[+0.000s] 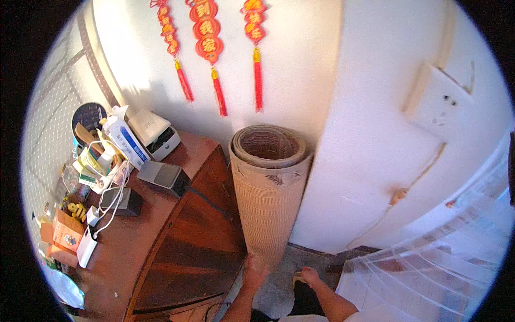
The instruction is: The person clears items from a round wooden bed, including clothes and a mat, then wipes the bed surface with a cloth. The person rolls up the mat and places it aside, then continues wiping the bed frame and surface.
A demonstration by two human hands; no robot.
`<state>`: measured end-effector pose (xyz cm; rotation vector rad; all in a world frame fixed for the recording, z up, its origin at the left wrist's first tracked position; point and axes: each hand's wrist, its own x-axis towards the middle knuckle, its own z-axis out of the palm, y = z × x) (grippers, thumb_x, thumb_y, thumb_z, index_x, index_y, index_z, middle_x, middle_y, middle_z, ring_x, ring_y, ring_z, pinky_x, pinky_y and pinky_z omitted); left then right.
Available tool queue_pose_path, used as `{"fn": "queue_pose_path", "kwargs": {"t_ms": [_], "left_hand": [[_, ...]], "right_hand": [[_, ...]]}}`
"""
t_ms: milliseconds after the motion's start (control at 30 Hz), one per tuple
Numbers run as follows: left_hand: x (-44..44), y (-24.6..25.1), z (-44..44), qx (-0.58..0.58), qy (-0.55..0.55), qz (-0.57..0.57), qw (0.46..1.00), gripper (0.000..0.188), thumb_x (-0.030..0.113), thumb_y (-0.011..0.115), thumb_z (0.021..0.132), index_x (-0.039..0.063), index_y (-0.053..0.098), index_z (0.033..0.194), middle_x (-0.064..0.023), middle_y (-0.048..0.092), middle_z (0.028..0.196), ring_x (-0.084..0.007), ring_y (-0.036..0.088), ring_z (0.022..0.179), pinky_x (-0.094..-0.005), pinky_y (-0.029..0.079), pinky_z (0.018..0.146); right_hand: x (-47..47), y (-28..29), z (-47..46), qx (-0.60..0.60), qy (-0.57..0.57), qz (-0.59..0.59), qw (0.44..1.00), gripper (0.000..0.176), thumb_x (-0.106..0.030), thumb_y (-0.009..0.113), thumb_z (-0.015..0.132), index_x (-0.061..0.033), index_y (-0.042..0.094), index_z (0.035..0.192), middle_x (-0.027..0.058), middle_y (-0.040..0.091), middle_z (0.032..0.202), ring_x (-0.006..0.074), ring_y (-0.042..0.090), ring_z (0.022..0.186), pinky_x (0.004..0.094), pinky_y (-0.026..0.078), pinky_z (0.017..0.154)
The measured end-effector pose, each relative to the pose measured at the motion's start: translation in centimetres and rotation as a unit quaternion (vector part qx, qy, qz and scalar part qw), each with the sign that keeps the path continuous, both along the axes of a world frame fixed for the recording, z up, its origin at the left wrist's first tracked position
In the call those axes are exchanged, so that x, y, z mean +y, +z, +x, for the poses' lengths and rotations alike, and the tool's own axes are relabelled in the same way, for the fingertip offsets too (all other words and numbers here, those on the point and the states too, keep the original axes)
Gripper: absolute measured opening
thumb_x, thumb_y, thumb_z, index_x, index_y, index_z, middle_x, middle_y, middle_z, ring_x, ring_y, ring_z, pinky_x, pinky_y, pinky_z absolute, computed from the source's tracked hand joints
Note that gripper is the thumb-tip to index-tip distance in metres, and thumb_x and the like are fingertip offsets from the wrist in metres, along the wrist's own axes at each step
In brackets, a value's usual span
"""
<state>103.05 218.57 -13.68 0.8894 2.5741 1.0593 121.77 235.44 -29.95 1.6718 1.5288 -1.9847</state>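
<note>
A rolled woven mat (269, 201) stands upright in the corner, between the wooden cabinet (193, 241) and the wall. My left hand (254, 273) is at the lower part of the roll, seemingly touching it; the finger pose is blurred. To the right of the roll, lower in the picture, my right hand (309, 276) has its fingers curled at a small yellowish thing (298, 277), whose kind I cannot make out. Dark cloth lies just below that hand.
The cabinet top holds a white box (165, 143), dark speakers (164, 177), white cables, an orange carton (67, 233) and a power bank (86, 247). Red tasselled hangings (210, 44) decorate the wall. A wall socket (442, 102) and translucent plastic sheeting (418, 277) are at the right.
</note>
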Motion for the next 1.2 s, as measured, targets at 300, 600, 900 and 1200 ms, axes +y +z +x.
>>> {"fn": "queue_pose_path", "kwargs": {"t_ms": [300, 600, 900, 1200], "left_hand": [[5.4, -5.0, -4.8, -0.076, -0.233, -0.14, 0.959, 0.026, 0.017, 0.069, 0.082, 0.002, 0.06, 0.102, -0.0144, 0.065, 0.095, -0.0272, 0.063, 0.09, -0.0395, 0.05, 0.08], [16.0, -4.9, 0.0, -0.115, -0.511, -0.223, 0.823, 0.014, 0.009, 0.067, 0.081, 0.002, 0.065, 0.093, -0.0117, 0.067, 0.082, -0.0227, 0.065, 0.079, -0.0361, 0.052, 0.074], [23.8, -0.9, 13.1, -0.121, -0.66, -0.26, 0.695, 0.009, 0.009, 0.067, 0.081, 0.002, 0.064, 0.086, -0.0062, 0.066, 0.075, -0.015, 0.063, 0.066, -0.0299, 0.051, 0.061], [22.4, 0.7, 30.7, -0.031, -0.732, -0.331, 0.595, 0.011, 0.011, 0.069, 0.082, 0.003, 0.063, 0.087, -0.0042, 0.065, 0.076, -0.0121, 0.061, 0.067, -0.0274, 0.049, 0.061]], "right_hand": [[2.5, 5.8, 2.1, -0.042, 0.059, 0.36, 0.93, 0.023, -0.016, 0.065, 0.072, -0.0042, 0.064, 0.092, 0.0179, 0.066, 0.091, 0.0373, 0.063, 0.09, 0.047, 0.05, 0.077], [-8.2, 8.6, 10.3, -0.067, -0.016, 0.24, 0.968, 0.03, -0.026, 0.05, 0.085, -0.0057, 0.068, 0.099, 0.0189, 0.068, 0.098, 0.0391, 0.065, 0.091, 0.0501, 0.052, 0.081], [-22.5, 6.1, 23.2, -0.257, -0.362, 0.108, 0.889, 0.024, -0.025, 0.061, 0.074, -0.0114, 0.073, 0.09, 0.0144, 0.071, 0.095, 0.035, 0.067, 0.088, 0.0446, 0.054, 0.082], [-39.8, 1.0, 22.4, -0.294, -0.597, 0.022, 0.746, 0.026, -0.026, 0.056, 0.077, -0.0059, 0.072, 0.081, 0.0186, 0.069, 0.084, 0.0359, 0.068, 0.08, 0.0455, 0.054, 0.073]]}}
